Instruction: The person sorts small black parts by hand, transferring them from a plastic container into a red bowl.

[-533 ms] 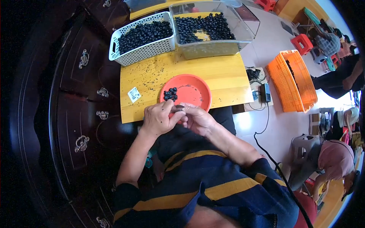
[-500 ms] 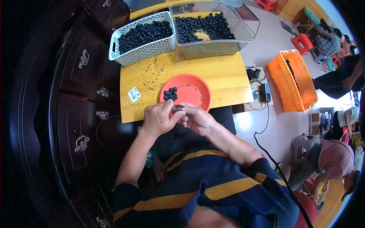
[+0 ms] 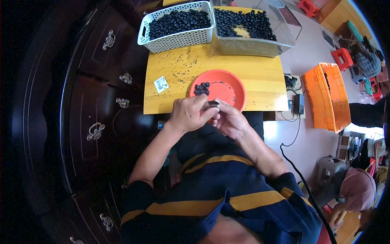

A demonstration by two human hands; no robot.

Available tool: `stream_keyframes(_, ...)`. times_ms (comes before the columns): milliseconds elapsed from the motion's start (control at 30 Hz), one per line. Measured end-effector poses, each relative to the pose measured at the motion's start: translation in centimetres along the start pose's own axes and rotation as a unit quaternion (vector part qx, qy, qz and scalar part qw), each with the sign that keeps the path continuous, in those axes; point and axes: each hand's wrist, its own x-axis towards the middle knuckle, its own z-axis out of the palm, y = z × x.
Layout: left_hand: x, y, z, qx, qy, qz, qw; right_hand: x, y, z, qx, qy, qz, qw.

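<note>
My left hand [image 3: 187, 114] and my right hand [image 3: 235, 121] meet over the near rim of a round red basin [image 3: 224, 88]. Fingers of both are pinched together around a small dark piece [image 3: 213, 104]; its exact kind is mostly hidden by the fingertips. Inside the basin, at its left side, lies a cluster of small round black parts [image 3: 202, 88], some showing a hole or ring in the middle. Dark crumbs are scattered over the basin's bottom.
On the yellow table [image 3: 260, 77] stand a white perforated basket [image 3: 183, 42] and a clear plastic bin [image 3: 254, 49], both holding many black parts. A white printed card [image 3: 161, 84] lies left. Rightward are an orange crate [image 3: 325, 97], a black adapter [image 3: 298, 104] and people. Dark drawers [image 3: 91, 89] stand left.
The whole scene has shifted rightward and somewhat upward in the picture as my head moved. Both hands keep their pinch on the dark piece, with little visible finger movement.
</note>
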Motion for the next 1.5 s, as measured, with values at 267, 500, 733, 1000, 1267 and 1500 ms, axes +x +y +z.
stream_keyframes(267,0.7,1.5,-1.5,-0.109,0.021,-0.063,0.992,0.5,0.2,0.3,0.059,-0.028,0.016,0.998)
stream_keyframes(500,1.0,0.3,-1.2,-0.111,-0.042,-0.058,0.991,0.6,0.3,-0.7,0.021,-0.033,0.011,0.999)
stream_keyframes(733,5.6,-4.9,-4.1,0.013,-0.138,-0.117,0.983,1.1,0.6,-2.1,-0.318,0.059,-0.189,0.927)
stream_keyframes(1000,14.5,-10.1,-8.9,0.001,0.117,-0.199,0.973,1.7,0.1,-0.5,-0.709,0.045,-0.323,0.625)
stream_keyframes(1267,3.1,-10.3,-0.8,-0.004,-0.023,-0.288,0.957,2.2,0.8,-0.8,-0.800,0.016,-0.350,0.486)
stream_keyframes(1500,-1.3,-11.1,4.4,-0.174,-0.035,-0.340,0.924,2.7,1.2,-0.9,-0.832,0.006,-0.309,0.461)
